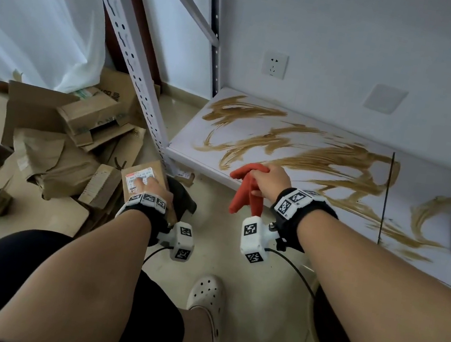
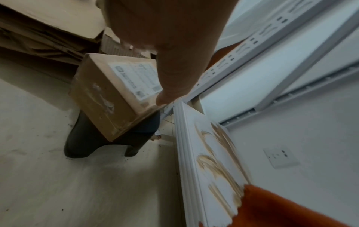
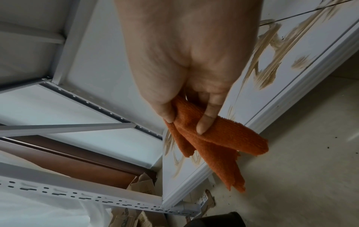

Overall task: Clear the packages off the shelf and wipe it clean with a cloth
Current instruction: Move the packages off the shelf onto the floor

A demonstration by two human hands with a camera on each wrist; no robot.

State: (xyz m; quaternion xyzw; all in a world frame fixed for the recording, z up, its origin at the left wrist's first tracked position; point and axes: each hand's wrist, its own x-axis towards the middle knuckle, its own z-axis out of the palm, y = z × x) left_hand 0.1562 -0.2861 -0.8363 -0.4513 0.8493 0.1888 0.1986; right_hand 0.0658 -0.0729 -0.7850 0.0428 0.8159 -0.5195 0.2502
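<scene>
The head view looks forward and down from above onto both forearms, with the smeared shelf (image 1: 296,150) at two o'clock. Each wrist view looks close along its palm; both share the shelf's front edge and the perforated upright (image 3: 81,195).

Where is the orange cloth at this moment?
The orange cloth hangs from the right hand, at the front edge of the stained shelf, centre of the head view.
</scene>
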